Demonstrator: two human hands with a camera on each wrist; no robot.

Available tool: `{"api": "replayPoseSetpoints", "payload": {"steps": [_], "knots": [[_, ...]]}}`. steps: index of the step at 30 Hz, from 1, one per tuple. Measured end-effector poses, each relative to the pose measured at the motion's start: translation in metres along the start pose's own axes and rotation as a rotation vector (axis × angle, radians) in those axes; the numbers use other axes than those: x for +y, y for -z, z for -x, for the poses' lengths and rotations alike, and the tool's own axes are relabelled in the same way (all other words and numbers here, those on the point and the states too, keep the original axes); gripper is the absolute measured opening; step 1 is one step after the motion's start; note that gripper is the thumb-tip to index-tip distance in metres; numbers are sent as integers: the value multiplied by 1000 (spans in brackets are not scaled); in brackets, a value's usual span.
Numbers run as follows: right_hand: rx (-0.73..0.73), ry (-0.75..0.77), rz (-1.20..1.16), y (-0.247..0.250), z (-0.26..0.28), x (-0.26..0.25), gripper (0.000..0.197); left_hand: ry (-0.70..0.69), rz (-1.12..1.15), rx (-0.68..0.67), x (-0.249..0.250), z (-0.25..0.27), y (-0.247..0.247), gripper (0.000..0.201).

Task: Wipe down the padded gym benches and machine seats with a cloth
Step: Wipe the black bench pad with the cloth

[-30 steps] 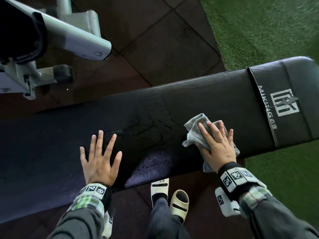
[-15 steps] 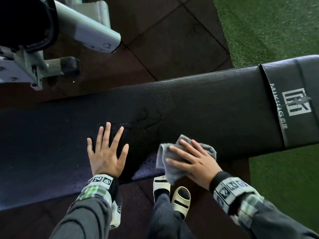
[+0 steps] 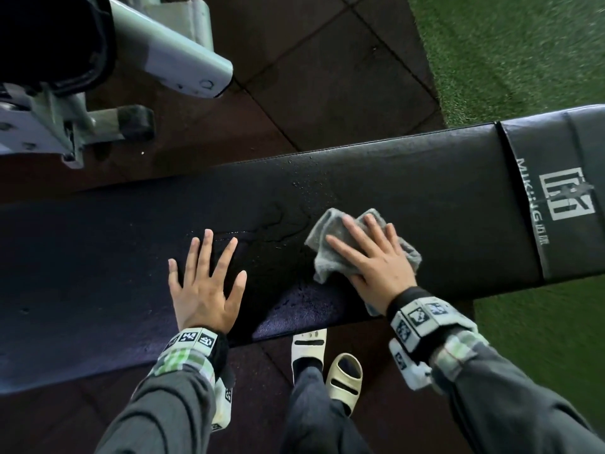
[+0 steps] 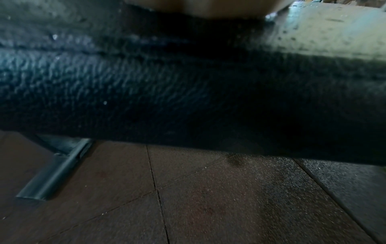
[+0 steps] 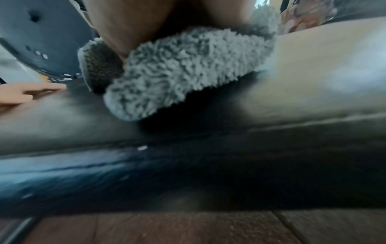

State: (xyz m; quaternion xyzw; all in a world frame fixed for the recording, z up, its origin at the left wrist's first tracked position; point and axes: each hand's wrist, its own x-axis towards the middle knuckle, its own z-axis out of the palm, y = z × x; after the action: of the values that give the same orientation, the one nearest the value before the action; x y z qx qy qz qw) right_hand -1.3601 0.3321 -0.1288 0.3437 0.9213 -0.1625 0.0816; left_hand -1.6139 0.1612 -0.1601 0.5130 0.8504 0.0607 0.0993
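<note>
A long black padded bench (image 3: 425, 198) runs across the head view, with water drops and wet streaks near its middle. My right hand (image 3: 376, 257) lies flat with straight fingers on a crumpled grey cloth (image 3: 330, 244) and presses it onto the pad. The right wrist view shows the fluffy cloth (image 5: 177, 71) under my palm on the bench (image 5: 292, 92). My left hand (image 3: 206, 283) rests flat on the bench with fingers spread, left of the cloth. The left wrist view shows only the bench's side padding (image 4: 146, 92).
A grey machine frame (image 3: 170, 60) with a black pad stands at the far left on dark rubber floor tiles (image 3: 311, 60). Green turf (image 3: 523, 54) lies to the right. My feet in pale slippers (image 3: 343, 378) stand under the bench's near edge. A bench leg (image 4: 56, 170) rests on the floor.
My right hand slid the cloth from the bench's near edge back up and right onto the top. My left hand stayed flat in place.
</note>
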Motion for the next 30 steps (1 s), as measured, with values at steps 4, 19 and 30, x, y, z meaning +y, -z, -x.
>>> {"api": "replayPoseSetpoints", "payload": {"steps": [4, 19, 30], "knots": [[-25, 270, 35, -18, 27, -17, 59, -8, -2, 11, 0, 0, 0, 58], [-28, -42, -5, 4, -2, 8, 61, 6, -10, -11, 1, 0, 1, 59], [-60, 395, 118, -24, 69, 9, 67, -4, 7, -4, 1, 0, 3, 58]]}}
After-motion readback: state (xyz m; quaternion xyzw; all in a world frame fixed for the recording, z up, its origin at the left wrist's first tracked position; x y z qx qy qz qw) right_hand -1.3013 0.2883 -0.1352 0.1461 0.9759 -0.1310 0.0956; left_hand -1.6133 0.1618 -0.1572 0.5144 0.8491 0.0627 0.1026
